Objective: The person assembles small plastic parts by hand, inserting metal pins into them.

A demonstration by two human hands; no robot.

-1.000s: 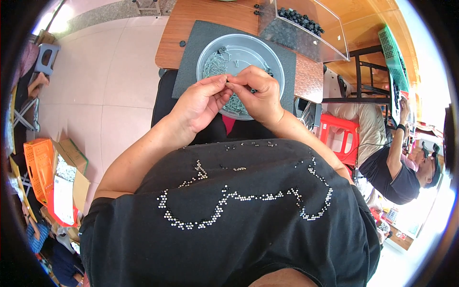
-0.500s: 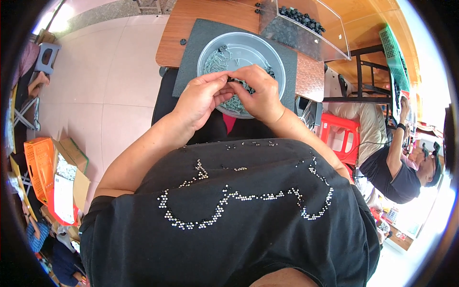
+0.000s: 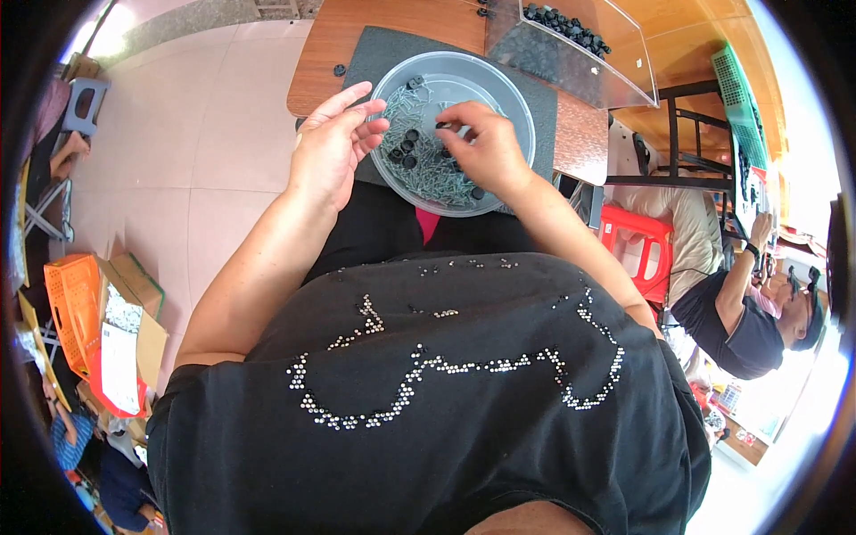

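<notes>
- Over the bowl (image 3: 515, 107): right hand (image 3: 481, 152), fingertips pinching a small black cap (image 3: 443, 126).
- At the bowl's left rim: left hand (image 3: 332, 152), fingers spread, palm turned inward, holding nothing visible.
- Inside the bowl: grey screws (image 3: 437, 174) heaped, black caps (image 3: 403, 149) scattered among them; round, clear plastic, sitting on a dark mat (image 3: 374, 53) on a wooden table (image 3: 334, 36).
- Beyond, upper right: clear box (image 3: 606, 62) with more black caps.
- Far left on the floor: orange crate (image 3: 69, 308), open cardboard box (image 3: 134, 321) with a white label.
- Right: red stool (image 3: 637, 245), seated person (image 3: 740, 312).
</notes>
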